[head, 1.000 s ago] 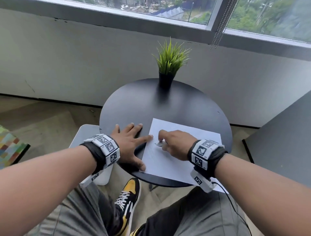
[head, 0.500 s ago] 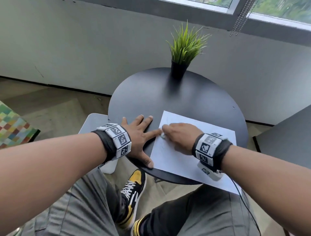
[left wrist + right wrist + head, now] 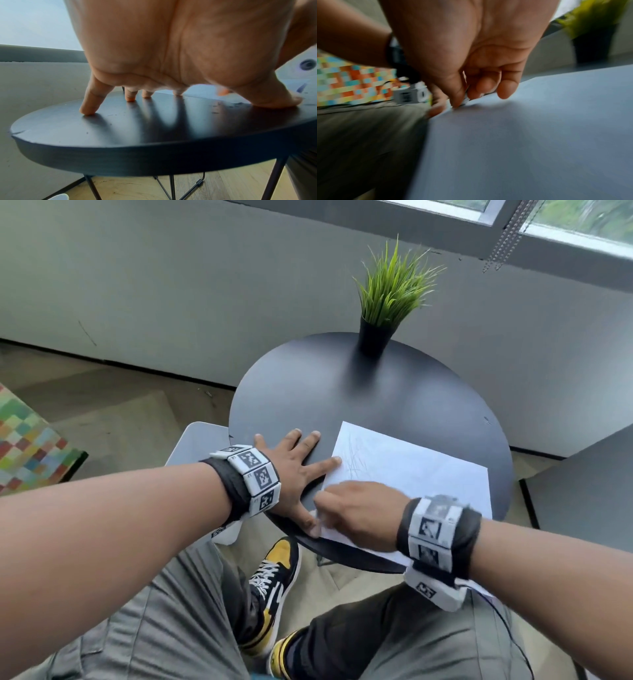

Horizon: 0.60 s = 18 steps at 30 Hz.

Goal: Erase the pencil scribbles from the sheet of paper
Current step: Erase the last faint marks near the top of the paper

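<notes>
A white sheet of paper (image 3: 418, 474) lies on the round black table (image 3: 342, 392), with faint pencil scribbles (image 3: 354, 460) near its far left corner. My left hand (image 3: 294, 467) lies flat and spread on the table, its forefinger and thumb pressing the sheet's left edge. My right hand (image 3: 356, 511) rests on the sheet's near left part, fingers curled, pinching a small eraser (image 3: 465, 100) against the paper (image 3: 539, 135). The eraser is mostly hidden by the fingers. In the left wrist view the left fingertips (image 3: 87, 110) touch the tabletop (image 3: 137, 128).
A potted green grass plant (image 3: 387, 302) stands at the table's far edge. A white stool (image 3: 195, 443) sits left of the table, and a grey surface (image 3: 589, 494) at the right. My legs and a yellow-black shoe (image 3: 274, 577) are under the near edge.
My right hand has slid down the sheet toward its near left corner, uncovering the scribbles. The left hand stays pressed in place. The head view has shifted left.
</notes>
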Available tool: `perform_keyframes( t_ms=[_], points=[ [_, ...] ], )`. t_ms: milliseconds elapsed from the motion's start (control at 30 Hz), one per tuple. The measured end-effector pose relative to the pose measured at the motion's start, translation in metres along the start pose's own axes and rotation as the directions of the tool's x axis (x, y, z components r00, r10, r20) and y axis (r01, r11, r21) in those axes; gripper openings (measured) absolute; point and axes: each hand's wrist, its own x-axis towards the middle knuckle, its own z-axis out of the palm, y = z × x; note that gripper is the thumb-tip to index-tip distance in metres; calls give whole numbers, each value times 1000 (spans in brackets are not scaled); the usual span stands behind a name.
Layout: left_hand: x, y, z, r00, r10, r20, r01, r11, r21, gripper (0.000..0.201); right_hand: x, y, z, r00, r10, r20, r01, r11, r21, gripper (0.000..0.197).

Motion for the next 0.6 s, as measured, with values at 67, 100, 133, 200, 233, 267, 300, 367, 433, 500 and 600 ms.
perform_keyframes(
  t_ms=[67, 100, 133, 200, 233, 267, 300, 367, 433, 500, 600],
  points=[
    [-1, 0, -2, 1000, 3, 8, -3, 1000, -13, 133, 8, 23, -11, 983, 164, -76, -164, 986, 12, 16],
    [-1, -1, -2, 1000, 3, 9, -3, 1000, -16, 133, 10, 38, -17, 960, 245, -136, -246, 969, 15, 13],
    [-1, -1, -3, 1000, 2, 10, -2, 1000, -16, 133, 11, 47, -19, 942, 282, -183, -286, 958, 5, 13],
    [-2, -1, -3, 1000, -6, 17, 6, 1000, -12, 133, 8, 35, -11, 955, 226, -193, -233, 972, -13, 9],
    [-3, 0, -3, 1000, -9, 20, 9, 1000, -6, 132, 5, 18, -6, 978, 150, -145, -154, 988, -21, 6],
    [-3, 1, -3, 1000, -11, 19, 11, 1000, 4, 131, 0, 2, 0, 995, 64, -70, -67, 997, -37, 6],
    [-2, 2, -3, 1000, -13, 18, 13, 1000, 10, 130, -3, -4, 4, 1000, 15, -16, -16, 999, -47, 8],
    [-1, 2, -5, 1000, -12, 27, 12, 1000, 0, 131, 1, 8, -2, 994, 98, -48, -100, 994, -39, 12],
    [-1, 1, -6, 999, -12, 32, 12, 1000, -1, 133, 5, 36, -10, 952, 243, -188, -247, 969, 3, 13],
    [-3, 1, -7, 999, -14, 39, 14, 1000, 0, 133, 3, 40, -8, 942, 246, -229, -258, 966, -23, 15],
    [-3, 2, -6, 999, -16, 37, 16, 1000, 5, 132, -6, 1, 6, 997, 21, -76, -25, 998, -53, 11]
  ],
)
